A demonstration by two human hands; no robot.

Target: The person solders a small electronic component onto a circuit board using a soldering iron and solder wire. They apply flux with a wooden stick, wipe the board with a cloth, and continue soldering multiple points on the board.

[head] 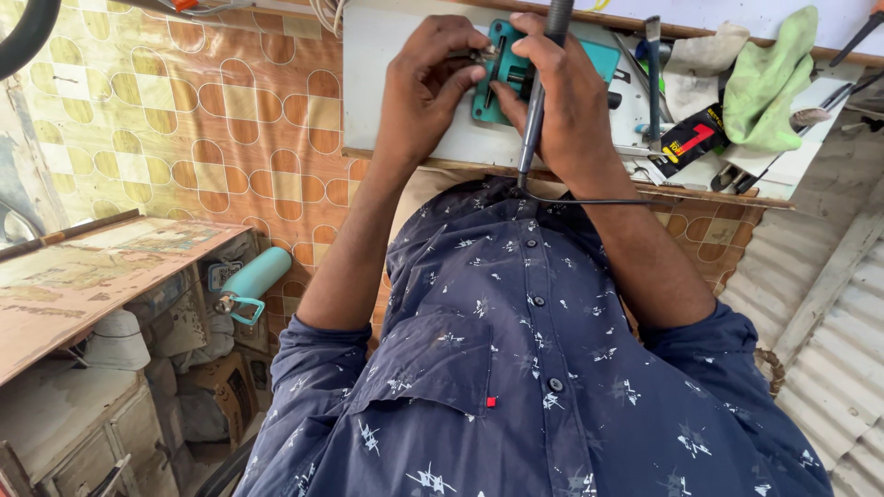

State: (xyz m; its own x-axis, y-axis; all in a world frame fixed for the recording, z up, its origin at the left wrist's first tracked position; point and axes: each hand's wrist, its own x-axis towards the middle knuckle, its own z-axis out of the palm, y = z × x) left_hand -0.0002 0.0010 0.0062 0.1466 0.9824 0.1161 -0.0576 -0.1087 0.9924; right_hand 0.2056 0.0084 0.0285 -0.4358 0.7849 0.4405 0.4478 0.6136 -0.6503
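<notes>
Seen from a head camera looking down, a dark blue shirt with small white marks (516,368) fills the near view, and both bare forearms reach away to a white table (396,55). To the near left, a pale turquoise bottle (253,281) lies among clutter under a worn wooden board (83,285).

On the table, a small teal metal holding jig (505,69) sits between the two hands. The left hand (428,87) has its fingers curled together, pinching something small at the jig's left edge; what it pinches cannot be made out. The right hand (566,97) closes around a slim dark corded soldering iron (539,101), its cable trailing back toward the shirt and its tip hidden above the jig.

The work looks to be mid-step on the part clamped in the jig; any further touch would call for steady, fine placement.

Farther right lie a pale green cloth (769,83), a black and red packet (695,138) and scattered hand tools (652,74).
</notes>
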